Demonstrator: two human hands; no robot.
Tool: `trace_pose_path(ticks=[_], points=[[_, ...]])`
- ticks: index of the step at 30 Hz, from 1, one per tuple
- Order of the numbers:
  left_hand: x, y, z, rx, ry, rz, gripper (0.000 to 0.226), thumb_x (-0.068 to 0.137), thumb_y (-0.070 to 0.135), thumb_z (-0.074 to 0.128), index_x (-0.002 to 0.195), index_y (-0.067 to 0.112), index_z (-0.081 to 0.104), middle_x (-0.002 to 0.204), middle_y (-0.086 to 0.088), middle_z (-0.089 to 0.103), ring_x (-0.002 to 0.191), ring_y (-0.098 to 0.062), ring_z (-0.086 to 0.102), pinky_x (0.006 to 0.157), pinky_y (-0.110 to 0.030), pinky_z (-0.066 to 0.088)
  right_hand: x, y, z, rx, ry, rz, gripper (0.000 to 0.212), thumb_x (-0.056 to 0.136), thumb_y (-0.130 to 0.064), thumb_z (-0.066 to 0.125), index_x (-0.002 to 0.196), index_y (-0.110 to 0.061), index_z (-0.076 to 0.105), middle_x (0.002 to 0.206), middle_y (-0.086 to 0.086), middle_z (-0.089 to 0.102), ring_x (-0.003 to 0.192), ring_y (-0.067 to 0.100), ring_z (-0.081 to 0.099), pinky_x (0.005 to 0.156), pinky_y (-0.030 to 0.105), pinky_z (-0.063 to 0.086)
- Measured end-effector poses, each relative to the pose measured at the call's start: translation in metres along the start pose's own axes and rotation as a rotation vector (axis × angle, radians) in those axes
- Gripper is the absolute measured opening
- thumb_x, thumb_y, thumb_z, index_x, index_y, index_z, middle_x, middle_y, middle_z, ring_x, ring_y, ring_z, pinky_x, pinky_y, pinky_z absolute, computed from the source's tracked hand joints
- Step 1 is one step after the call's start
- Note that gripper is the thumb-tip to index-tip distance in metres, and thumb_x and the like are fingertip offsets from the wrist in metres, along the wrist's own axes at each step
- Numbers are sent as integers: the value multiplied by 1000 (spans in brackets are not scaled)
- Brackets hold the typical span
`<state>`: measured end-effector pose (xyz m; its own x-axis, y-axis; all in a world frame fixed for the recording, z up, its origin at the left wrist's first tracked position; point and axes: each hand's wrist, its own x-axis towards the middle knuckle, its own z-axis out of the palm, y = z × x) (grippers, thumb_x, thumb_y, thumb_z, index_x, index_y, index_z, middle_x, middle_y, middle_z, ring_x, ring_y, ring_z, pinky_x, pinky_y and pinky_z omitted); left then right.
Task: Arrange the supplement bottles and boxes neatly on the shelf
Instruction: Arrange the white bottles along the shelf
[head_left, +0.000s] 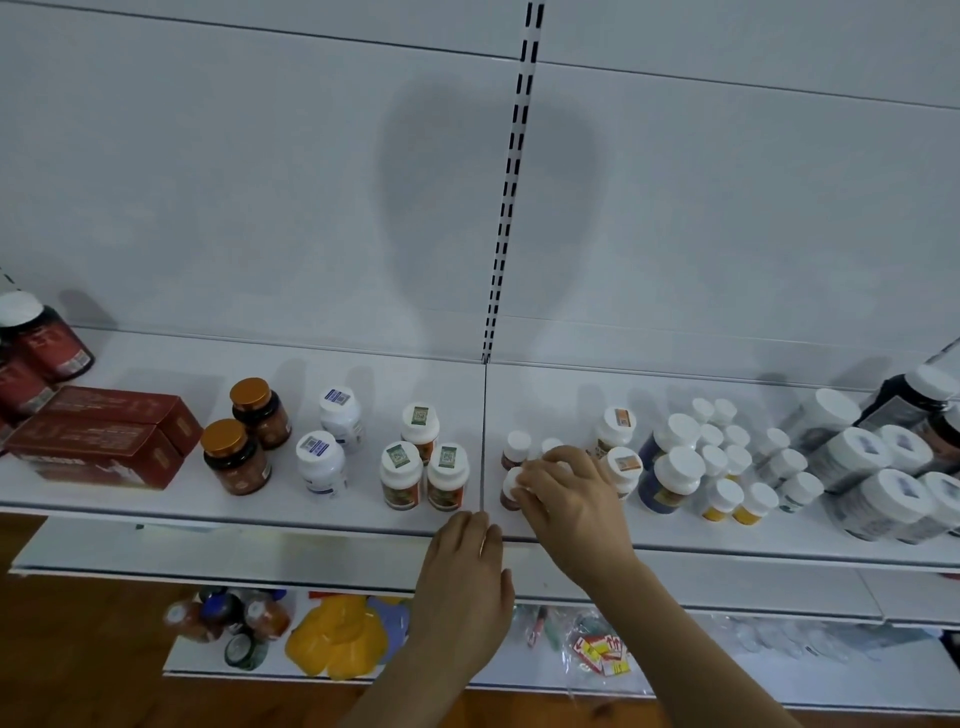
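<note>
The shelf (311, 512) runs right across the view with a seam at its middle, and stock stands along it in groups: red boxes (104, 441) at 9 o'clock, amber jars (244, 441) and white bottles (327, 447) next, three labelled bottles (421, 462) just left of the seam, and a crowd of white-capped bottles (727, 462) from 3 o'clock outward. The work in hand is the cluster of small brown bottles (517, 449) just right of the seam, near 6 o'clock of the shelf's centre. To do this step well, I judge each small bottle should be gripped by its cap, kept upright, and slid into a straight row square with the front edge, leaving a gap from the taller bottles at 3 o'clock so none is knocked over; these are narrow and would likely tip if pushed low. The right hand (566, 499) lies over the cluster, fingers (535, 493) curled narrow around the cap of the nearest small bottle (511, 488) and closed on it, with the knuckles hiding the bottle behind; whether that one is also touched I cannot tell. The left hand (467, 577) rests at the front lip by the seam, fingers loosely together and slightly bent, holding nothing, tips touching the edge
</note>
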<state>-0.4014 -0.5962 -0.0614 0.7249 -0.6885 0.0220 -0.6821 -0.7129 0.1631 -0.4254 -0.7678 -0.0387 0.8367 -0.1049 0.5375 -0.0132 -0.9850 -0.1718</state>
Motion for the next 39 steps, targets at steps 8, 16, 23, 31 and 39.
trace_pose_path(ticks=[8,16,23,31,39], points=[[2,3,-8,-42,-81,-9,53,88,41,67,133,15,61,140,-6,58,134,-28,50,110,-42,41,-4,2,6,16,62,-43,12,93,-22,68,90,-12,74,105,5,74,106,32,62,84,42,54],[6,9,-13,-2,-127,-30,55,105,42,33,154,17,28,161,-1,24,150,-26,15,124,-40,14,-14,6,-15,-126,93,139,11,91,-15,67,97,-10,75,99,5,72,100,31,62,86,42,52],[7,12,-13,-14,-131,-45,55,104,43,32,152,16,31,159,-2,27,148,-26,16,123,-39,15,-12,-3,-13,-222,-8,148,11,83,-15,75,73,-13,71,80,2,72,89,30,62,75,39,54],[4,11,-17,-99,-105,-60,56,103,44,36,152,17,32,159,0,27,149,-23,15,124,-36,16,-6,-3,-20,-189,-55,110,22,70,-8,87,65,-14,67,65,-1,68,68,23,62,57,29,54],[-2,34,-66,-950,152,-339,31,95,46,56,124,35,62,125,18,63,108,-1,59,91,-12,44,-1,-42,-91,395,173,668,3,87,-29,76,90,-28,77,87,-19,72,86,4,65,75,20,52]])
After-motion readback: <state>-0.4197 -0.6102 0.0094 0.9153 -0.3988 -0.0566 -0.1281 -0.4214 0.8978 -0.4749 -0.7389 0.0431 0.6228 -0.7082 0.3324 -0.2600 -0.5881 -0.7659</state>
